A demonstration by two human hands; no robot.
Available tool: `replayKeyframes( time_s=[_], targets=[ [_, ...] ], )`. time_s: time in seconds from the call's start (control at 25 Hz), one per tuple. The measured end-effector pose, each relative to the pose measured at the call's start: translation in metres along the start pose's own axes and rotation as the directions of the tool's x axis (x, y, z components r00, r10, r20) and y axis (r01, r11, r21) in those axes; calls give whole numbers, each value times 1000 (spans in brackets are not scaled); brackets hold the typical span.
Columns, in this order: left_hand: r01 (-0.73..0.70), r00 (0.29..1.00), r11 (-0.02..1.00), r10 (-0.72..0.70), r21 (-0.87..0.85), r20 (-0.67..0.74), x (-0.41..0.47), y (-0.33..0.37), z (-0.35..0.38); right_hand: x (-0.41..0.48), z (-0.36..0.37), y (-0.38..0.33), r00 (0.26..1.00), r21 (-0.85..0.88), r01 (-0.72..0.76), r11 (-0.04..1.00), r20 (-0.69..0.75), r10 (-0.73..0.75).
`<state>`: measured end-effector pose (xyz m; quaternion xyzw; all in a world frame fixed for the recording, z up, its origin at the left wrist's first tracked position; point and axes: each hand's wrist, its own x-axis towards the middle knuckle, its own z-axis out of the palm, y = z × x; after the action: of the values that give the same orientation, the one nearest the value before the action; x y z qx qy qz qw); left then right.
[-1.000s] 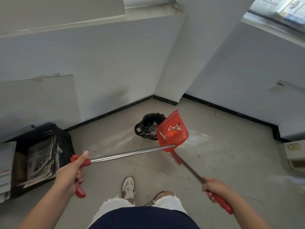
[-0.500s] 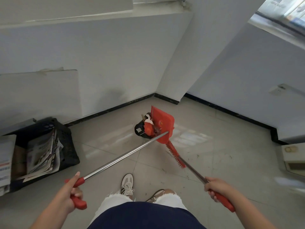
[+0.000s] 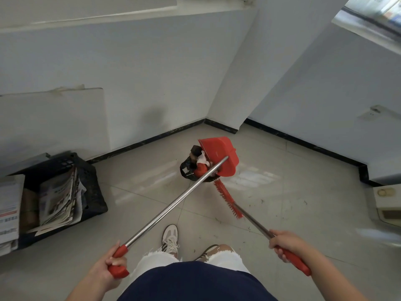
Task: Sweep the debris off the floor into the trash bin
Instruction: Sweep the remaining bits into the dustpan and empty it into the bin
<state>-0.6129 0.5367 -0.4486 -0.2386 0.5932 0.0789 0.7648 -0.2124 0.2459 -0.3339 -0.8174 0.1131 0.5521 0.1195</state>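
A red dustpan (image 3: 221,156) on a long metal pole is tipped over a small black-lined trash bin (image 3: 186,169) near the room's corner. White paper and dark debris (image 3: 200,158) spill from the pan's mouth into the bin. My left hand (image 3: 112,265) grips the red handle at the pole's near end. My right hand (image 3: 286,244) grips the red handle of a red broom (image 3: 226,199), whose bristle head hangs just right of the bin, above the floor. The two poles cross near the bin.
A black crate (image 3: 91,187) holding newspapers stands at the left by the wall. A beige box (image 3: 388,205) sits at the right edge. Small specks of debris (image 3: 262,202) dot the tiles to the right. My two shoes (image 3: 170,237) are below the poles.
The dustpan rose over the bin and tipped from face-up to mouth-down, dumping its contents. My left hand dropped lower and nearer. The broom stayed roughly in place.
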Motion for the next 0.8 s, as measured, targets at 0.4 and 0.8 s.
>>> replayKeyframes(
  time_s=[0.4, 0.8],
  targets=[
    [-44, 970, 918, -55, 393, 236, -48, 44, -11, -5, -17, 5, 999, 133, 41, 990, -41, -36],
    [-674, 629, -70, 468, 735, 621, -135, -27, 210, -9, -47, 79, 992, 541, -67, 838, -52, 113]
  ],
)
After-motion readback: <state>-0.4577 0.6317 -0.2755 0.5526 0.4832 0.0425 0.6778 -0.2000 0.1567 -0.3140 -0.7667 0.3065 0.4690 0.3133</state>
